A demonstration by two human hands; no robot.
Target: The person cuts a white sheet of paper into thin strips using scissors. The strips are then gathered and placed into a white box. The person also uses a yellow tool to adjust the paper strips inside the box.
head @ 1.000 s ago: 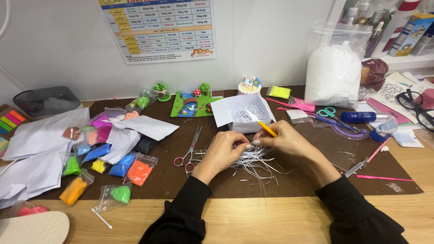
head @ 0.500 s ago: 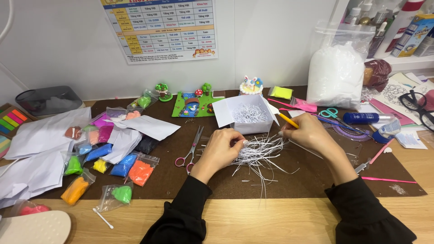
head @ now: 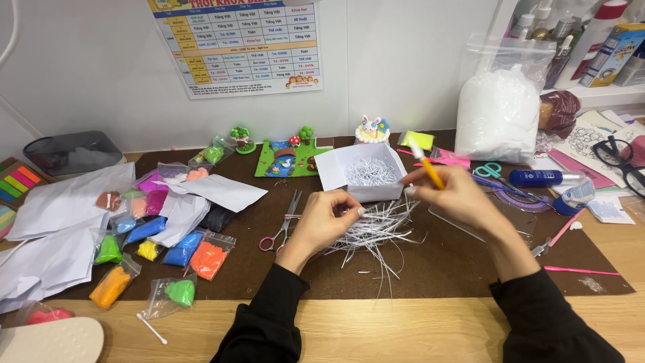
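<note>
shredded paper strips [head: 376, 232] lie heaped on the bench [head: 470, 262] before the small white box [head: 363, 173] — left hand [head: 327, 222] pinches a tuft to gather it, right hand [head: 457, 196] closed on a yellow-handled craft knife [head: 427, 167], blade up.

wall chart [head: 238, 44], clay bags [head: 164, 242], blue carton [head: 611, 55]

The left hand [head: 326, 222] hides part of the paper strips [head: 376, 232]. Beside them, the bottles [head: 557, 27] and wall chart [head: 238, 40] are cut off at the top.
</note>
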